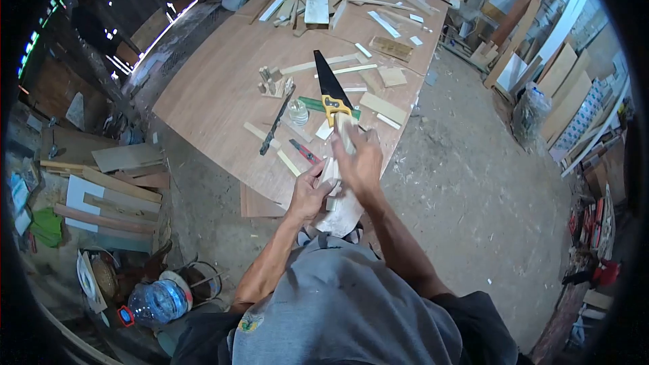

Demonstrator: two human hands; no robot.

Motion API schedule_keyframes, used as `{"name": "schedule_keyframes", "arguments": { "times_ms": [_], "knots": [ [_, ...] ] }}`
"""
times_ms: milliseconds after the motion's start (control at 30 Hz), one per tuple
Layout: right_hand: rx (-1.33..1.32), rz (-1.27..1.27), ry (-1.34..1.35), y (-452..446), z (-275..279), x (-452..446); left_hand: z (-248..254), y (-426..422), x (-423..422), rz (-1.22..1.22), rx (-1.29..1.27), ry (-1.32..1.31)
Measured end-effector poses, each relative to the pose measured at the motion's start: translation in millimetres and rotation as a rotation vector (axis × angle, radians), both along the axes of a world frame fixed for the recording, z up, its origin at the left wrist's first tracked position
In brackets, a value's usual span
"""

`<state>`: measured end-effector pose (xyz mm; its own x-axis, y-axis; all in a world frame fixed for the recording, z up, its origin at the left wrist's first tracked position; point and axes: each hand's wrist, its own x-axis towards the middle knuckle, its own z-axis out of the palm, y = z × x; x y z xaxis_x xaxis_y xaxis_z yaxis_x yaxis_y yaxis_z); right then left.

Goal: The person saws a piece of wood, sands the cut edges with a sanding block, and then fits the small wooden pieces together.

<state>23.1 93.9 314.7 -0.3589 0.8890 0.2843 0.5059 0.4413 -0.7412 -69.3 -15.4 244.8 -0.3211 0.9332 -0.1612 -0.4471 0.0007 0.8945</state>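
Observation:
My left hand [310,193] is closed round the lower end of a pale piece of wood [330,172], just over the table's near edge. My right hand [361,164], a little blurred, is closed over the upper part of the same wood and hides much of it. Just beyond my fingers lies a handsaw [331,86] with a dark blade and yellow handle. Left of the wood are a red and black utility knife [305,151], a glass jar [297,112] and a long dark clamp-like tool [276,120].
Wood offcuts [316,5] are heaped at the far end of the plywood table [223,94]. A small block with upright pegs [272,82] stands mid-table. Boards [520,34] lean along the right wall. A large water bottle [159,301] lies on the floor at lower left.

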Motion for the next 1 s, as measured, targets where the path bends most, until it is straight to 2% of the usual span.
{"name": "schedule_keyframes", "arguments": {
  "times_ms": [67,133,167,267,300,400,433,533,567,667,700,800,833,933,967,1000],
  "knots": [
    [0.065,-0.031,0.074,15.0,-0.6,1.1,5.5,8.0,-2.6,0.001,0.007,-0.063],
    [-0.011,-0.008,0.059,-4.5,22.7,16.9,4.8,9.0,0.7,0.072,0.036,-0.085],
    [0.049,0.059,0.028,-18.6,16.2,21.9,2.6,8.4,2.0,0.083,0.043,-0.089],
    [0.193,0.087,-0.003,-33.1,-8.1,18.2,-3.9,13.7,-1.1,0.039,0.185,0.144],
    [0.2,0.086,-0.005,-22.3,-5.9,14.0,10.2,8.3,1.1,0.021,0.172,0.127],
    [0.178,0.014,0.043,-8.9,4.3,1.5,2.2,14.3,-2.8,0.004,0.128,0.121],
    [0.186,0.064,0.029,-20.5,5.5,6.6,0.0,17.1,-1.3,0.026,0.147,0.048],
    [0.232,0.181,0.033,-34.8,3.8,13.3,-1.4,16.4,-2.3,0.008,0.178,0.074],
    [0.22,0.135,0.017,-24.9,6.1,12.8,-5.6,13.8,-2.3,-0.015,0.221,0.275],
    [0.173,0.034,0.061,-14.4,7.6,7.4,1.8,15.2,1.6,0.017,0.208,0.361],
    [0.212,0.09,0.08,-26.0,8.4,10.0,-7.8,16.4,-2.3,0.041,0.163,0.249],
    [0.221,0.184,0.072,-37.4,11.5,12.6,11.9,11.4,-4.3,-0.029,0.116,0.191],
    [0.226,0.111,0.069,-24.6,14.2,6.7,11.6,7.6,-1.6,0.023,0.209,0.437],
    [0.171,0.011,0.088,-16.4,10.6,-3.5,7.5,8.8,-3.9,0.009,0.159,0.274],
    [0.204,0.071,0.098,-31.3,9.6,-1.1,1.9,11.4,-3.6,0.048,0.191,0.153],
    [0.226,0.134,0.093,-44.4,9.0,4.3,-1.7,9.8,-6.0,0.056,0.199,0.154]
  ]
}}
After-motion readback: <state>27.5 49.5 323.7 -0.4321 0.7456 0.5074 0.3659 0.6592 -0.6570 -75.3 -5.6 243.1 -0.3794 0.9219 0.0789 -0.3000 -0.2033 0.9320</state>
